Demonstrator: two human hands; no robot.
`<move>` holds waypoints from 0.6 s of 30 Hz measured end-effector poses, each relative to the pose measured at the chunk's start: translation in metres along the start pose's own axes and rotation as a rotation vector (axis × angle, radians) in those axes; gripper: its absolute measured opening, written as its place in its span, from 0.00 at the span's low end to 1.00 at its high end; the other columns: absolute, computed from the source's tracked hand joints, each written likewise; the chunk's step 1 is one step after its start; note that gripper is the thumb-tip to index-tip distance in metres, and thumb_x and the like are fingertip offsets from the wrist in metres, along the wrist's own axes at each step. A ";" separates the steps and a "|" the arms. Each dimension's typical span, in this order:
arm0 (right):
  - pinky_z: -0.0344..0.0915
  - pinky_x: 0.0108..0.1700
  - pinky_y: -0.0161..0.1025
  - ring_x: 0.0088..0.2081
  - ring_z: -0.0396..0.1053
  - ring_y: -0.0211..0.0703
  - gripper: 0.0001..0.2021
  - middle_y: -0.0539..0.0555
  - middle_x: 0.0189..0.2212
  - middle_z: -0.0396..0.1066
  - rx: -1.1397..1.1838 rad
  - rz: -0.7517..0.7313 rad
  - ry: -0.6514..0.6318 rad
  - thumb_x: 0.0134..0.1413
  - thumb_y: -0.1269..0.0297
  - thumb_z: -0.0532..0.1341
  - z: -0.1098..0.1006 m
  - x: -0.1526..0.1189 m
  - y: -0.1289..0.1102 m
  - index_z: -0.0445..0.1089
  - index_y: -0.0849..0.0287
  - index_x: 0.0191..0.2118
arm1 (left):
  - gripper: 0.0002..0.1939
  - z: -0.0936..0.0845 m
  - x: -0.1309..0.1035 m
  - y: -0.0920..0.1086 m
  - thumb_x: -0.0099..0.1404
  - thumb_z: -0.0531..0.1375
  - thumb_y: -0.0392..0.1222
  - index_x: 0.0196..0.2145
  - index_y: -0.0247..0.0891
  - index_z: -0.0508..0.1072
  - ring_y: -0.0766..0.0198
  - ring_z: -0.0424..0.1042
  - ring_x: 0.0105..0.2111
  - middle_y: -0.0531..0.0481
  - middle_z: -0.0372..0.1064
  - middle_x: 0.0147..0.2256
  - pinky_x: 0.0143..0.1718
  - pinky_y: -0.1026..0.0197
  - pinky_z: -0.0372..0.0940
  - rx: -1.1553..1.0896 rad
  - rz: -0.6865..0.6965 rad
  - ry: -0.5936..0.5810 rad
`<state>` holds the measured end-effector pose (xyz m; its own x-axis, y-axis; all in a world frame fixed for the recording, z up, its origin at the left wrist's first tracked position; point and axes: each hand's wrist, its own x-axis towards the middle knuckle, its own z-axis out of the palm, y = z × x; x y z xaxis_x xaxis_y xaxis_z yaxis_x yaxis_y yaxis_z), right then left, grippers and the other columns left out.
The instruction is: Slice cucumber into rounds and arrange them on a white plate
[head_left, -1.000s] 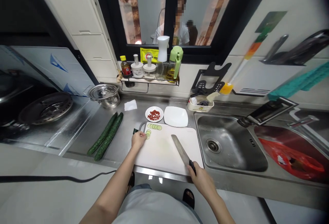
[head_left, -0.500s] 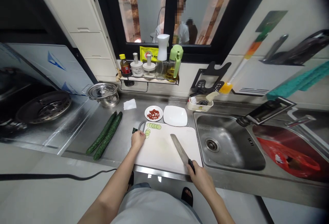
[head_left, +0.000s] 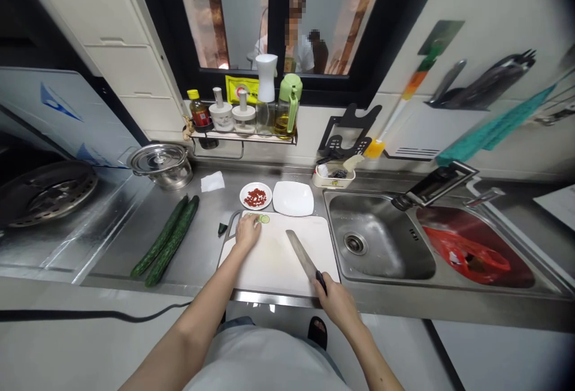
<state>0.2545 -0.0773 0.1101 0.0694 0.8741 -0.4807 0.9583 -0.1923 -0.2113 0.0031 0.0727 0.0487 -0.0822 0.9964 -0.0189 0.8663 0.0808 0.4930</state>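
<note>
While in right hand (head_left: 336,298), black-handled knife (head_left: 303,255).

I see left hand (head_left: 248,232) has moved from left edge of cutting board (head_left: 278,265) up to row of cucumber slices (head_left: 265,219). It now covers left part of row, which was fully visible before. Smaller group of slices, earlier beside fingers, is now out of sight. Dark cucumber end (head_left: 222,229) now shows clear of hand. My view turned rightward; white sheet (head_left: 557,206) came in.

No lettering legible anywhere.
</note>
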 end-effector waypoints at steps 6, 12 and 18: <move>0.56 0.35 0.34 0.41 0.71 0.46 0.16 0.60 0.36 0.73 -0.001 0.014 -0.021 0.64 0.57 0.44 -0.003 -0.001 -0.003 0.62 0.59 0.47 | 0.15 0.004 0.015 0.018 0.62 0.53 0.40 0.46 0.41 0.72 0.54 0.65 0.45 0.42 0.68 0.43 0.46 0.57 0.57 0.139 0.050 -0.063; 0.55 0.33 0.35 0.39 0.71 0.47 0.17 0.60 0.37 0.73 -0.003 0.006 -0.007 0.64 0.55 0.44 0.004 0.002 0.003 0.62 0.58 0.47 | 0.14 0.009 0.017 0.014 0.63 0.52 0.39 0.45 0.41 0.72 0.55 0.65 0.45 0.43 0.68 0.43 0.46 0.57 0.56 0.154 0.101 -0.057; 0.55 0.33 0.35 0.40 0.71 0.46 0.16 0.59 0.37 0.73 -0.005 0.021 -0.016 0.64 0.56 0.44 0.005 0.003 0.003 0.61 0.58 0.47 | 0.11 0.016 0.020 0.012 0.60 0.54 0.35 0.41 0.39 0.72 0.58 0.66 0.43 0.44 0.69 0.41 0.45 0.59 0.57 0.066 0.093 -0.017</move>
<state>0.2564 -0.0774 0.1036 0.0851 0.8625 -0.4989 0.9581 -0.2083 -0.1968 0.0196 0.0939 0.0405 0.0078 0.9999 0.0087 0.9004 -0.0109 0.4349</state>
